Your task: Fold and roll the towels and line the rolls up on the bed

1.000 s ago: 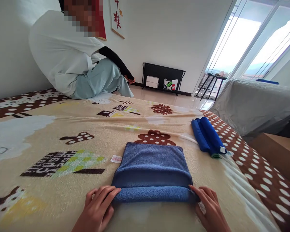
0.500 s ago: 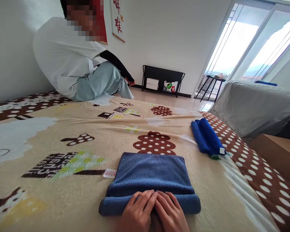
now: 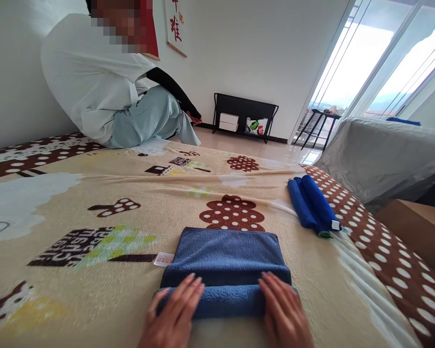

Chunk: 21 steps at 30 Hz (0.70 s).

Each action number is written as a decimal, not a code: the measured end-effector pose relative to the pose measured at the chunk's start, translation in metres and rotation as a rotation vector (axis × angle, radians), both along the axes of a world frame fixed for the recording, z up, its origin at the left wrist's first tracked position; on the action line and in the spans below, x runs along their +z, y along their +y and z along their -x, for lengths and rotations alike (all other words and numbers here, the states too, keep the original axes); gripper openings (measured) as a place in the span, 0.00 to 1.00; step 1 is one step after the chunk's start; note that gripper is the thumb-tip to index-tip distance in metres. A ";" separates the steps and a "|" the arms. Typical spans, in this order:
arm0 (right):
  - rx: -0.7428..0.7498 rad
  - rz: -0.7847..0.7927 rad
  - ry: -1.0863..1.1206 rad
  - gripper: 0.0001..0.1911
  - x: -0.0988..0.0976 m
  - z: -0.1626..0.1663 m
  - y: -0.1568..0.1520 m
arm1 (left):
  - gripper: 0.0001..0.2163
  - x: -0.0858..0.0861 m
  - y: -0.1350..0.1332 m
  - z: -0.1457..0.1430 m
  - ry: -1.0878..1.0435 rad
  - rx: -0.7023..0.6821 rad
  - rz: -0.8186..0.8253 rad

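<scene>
Patterned fleece blanket (image 3: 94,203) carries a half-rolled blue terry towel (image 3: 226,253); left hand (image 3: 176,314) and right hand (image 3: 284,311) press flat, open-fingered, on its roll.

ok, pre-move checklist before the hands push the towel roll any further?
1. Left hand flat on the rolled edge of the blue towel: ok.
2. Right hand flat on the same roll, apart from the left: ok.
3. Roll even across its width: cannot tell, the hands cover both ends.
4. Unrolled part ahead lies flat on the blanket: ok.
5. White tag sticks out at the towel's left edge and may get rolled in: not ok.
6. Finished rolled towels lie off to the right, clear of the path: ok.
</scene>
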State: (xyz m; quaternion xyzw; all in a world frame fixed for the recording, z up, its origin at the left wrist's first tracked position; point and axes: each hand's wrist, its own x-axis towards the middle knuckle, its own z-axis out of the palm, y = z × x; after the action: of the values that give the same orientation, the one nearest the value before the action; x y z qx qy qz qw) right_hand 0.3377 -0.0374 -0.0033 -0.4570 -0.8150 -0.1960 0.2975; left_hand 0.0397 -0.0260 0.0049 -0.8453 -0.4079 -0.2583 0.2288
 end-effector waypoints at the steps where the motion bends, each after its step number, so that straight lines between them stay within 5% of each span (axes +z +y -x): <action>1: 0.062 0.015 0.000 0.28 0.002 0.017 0.002 | 0.22 0.001 0.001 -0.015 0.027 -0.052 0.004; 5: 0.049 0.131 -0.087 0.27 0.003 0.040 0.011 | 0.21 -0.004 0.012 -0.031 0.075 0.017 0.040; 11: -0.165 0.193 -0.152 0.27 -0.010 -0.047 0.008 | 0.20 -0.015 0.023 0.046 0.015 0.120 0.097; 15: -0.221 0.106 -0.132 0.28 -0.017 -0.079 -0.005 | 0.19 -0.011 0.012 0.062 -0.052 0.182 -0.001; 21: 0.002 0.126 -0.146 0.21 -0.021 -0.092 -0.016 | 0.22 -0.010 -0.008 0.058 -0.064 0.040 0.167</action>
State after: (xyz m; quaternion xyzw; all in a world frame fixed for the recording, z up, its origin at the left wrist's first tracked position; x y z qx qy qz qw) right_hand 0.4299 -0.0532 -0.0246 -0.4583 -0.8458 -0.1768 0.2080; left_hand -0.0181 -0.0341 -0.0048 -0.8444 -0.4521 -0.2455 0.1496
